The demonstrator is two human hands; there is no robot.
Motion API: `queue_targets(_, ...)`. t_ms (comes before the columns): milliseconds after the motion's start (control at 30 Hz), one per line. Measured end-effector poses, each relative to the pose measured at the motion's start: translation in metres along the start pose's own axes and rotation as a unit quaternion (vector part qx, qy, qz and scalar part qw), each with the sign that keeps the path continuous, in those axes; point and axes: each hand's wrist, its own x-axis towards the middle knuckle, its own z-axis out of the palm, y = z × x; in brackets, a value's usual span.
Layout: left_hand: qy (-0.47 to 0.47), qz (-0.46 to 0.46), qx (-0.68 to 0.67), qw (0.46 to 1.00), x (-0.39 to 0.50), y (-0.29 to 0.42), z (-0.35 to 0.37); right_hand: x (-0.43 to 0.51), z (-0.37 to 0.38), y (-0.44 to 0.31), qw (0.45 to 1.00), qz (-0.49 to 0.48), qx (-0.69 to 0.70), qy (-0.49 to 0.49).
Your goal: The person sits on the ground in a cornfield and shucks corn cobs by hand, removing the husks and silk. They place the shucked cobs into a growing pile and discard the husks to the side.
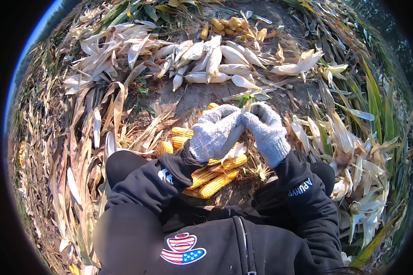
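Note:
Both hands wear light grey knit gloves and meet in front of me. My left hand (213, 132) and my right hand (266, 132) grip the tip of a pale corn husk (246, 105) between them; the ear it belongs to, if any, is mostly hidden by the gloves. Below and beside my left hand lies a pile of husked yellow corn cobs (218, 184), with more cobs (181, 132) showing to its left. A scrap of white husk (236, 151) rests on the pile.
Beyond my hands stretches a row of unhusked corn ears (210, 65). Farther off, a small heap of yellow cobs (232, 25) lies on the soil. Dry stalks and leaves (79, 137) cover the ground at left; torn husks (361, 172) and green leaves (375, 99) are at right.

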Motion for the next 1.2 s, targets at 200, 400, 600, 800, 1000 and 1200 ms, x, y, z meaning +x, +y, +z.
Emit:
queue_targets(200,-0.041,-0.368,-0.348,0.861,0.013,0.012,-0.008,-0.003,-0.003,-0.011,0.998,-0.028,0.056,0.017)
queue_targets(400,-0.035,-0.327,-0.335,0.883,0.006,0.002,-0.011,-0.008,-0.002,-0.015,0.999,-0.043,-0.022,-0.017)
queue_targets(600,0.01,-0.334,-0.382,0.862,-0.001,-0.003,-0.007,-0.012,0.006,-0.019,0.997,-0.063,0.009,-0.031)
queue_targets(800,0.089,-0.312,-0.235,0.916,0.0,-0.015,-0.025,-0.033,0.016,-0.018,0.968,-0.148,-0.149,-0.141)
queue_targets(1000,0.22,-0.417,-0.435,0.767,-0.004,-0.05,-0.041,-0.025,-0.013,-0.017,0.964,-0.046,0.26,-0.028)
queue_targets(1200,0.277,-0.441,-0.239,0.819,0.006,-0.067,-0.074,-0.01,-0.055,-0.029,0.926,-0.161,0.34,0.03)
